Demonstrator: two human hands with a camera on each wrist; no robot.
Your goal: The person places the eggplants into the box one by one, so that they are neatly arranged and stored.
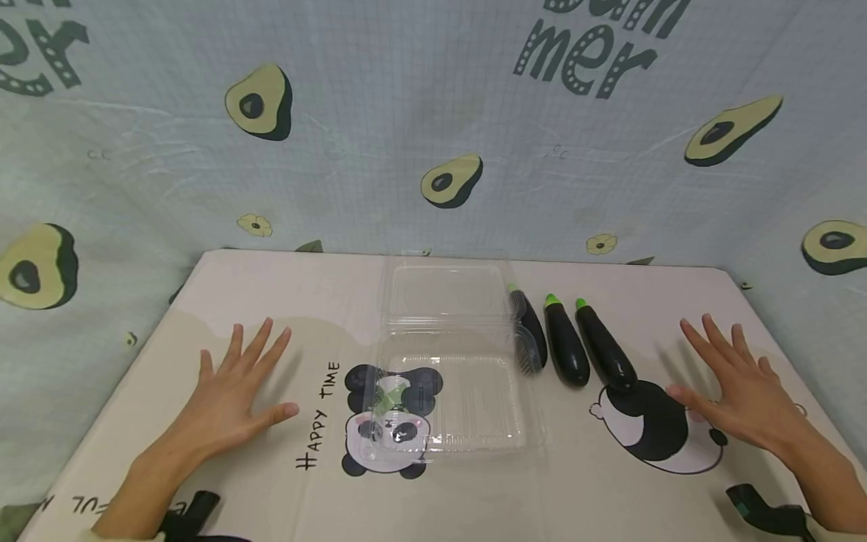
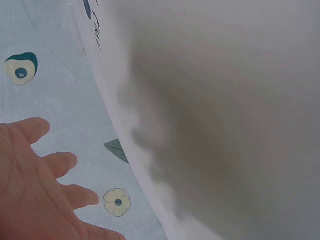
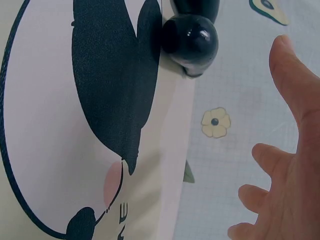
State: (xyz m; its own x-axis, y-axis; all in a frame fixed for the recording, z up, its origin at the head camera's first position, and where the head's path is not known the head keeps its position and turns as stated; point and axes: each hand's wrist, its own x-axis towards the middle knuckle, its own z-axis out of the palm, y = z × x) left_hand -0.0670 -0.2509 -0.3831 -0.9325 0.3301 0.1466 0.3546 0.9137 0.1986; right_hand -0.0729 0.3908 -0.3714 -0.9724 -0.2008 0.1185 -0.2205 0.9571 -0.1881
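Note:
Fingers spread, my left hand (image 1: 226, 403) hovers over the left side of the table with nothing in it. My right hand (image 1: 748, 391) is likewise spread and holds nothing, over the right side. Between them lies a clear plastic clamshell box (image 1: 450, 406), its lid (image 1: 447, 293) folded back away from me. Right of the box are three dark eggplants with green stem ends: one (image 1: 535, 331) partly behind the box's clear edge, a middle one (image 1: 567, 345), and one (image 1: 606, 346) nearest my right hand. In the right wrist view, rounded ends of eggplants (image 3: 192, 42) show near the top.
The pale tabletop (image 1: 271, 497) carries printed pandas and lettering. A cloth with avocado prints (image 1: 352, 150) hangs behind and beside it. Dark wrist-worn devices (image 1: 193, 516) show near both forearms at the bottom.

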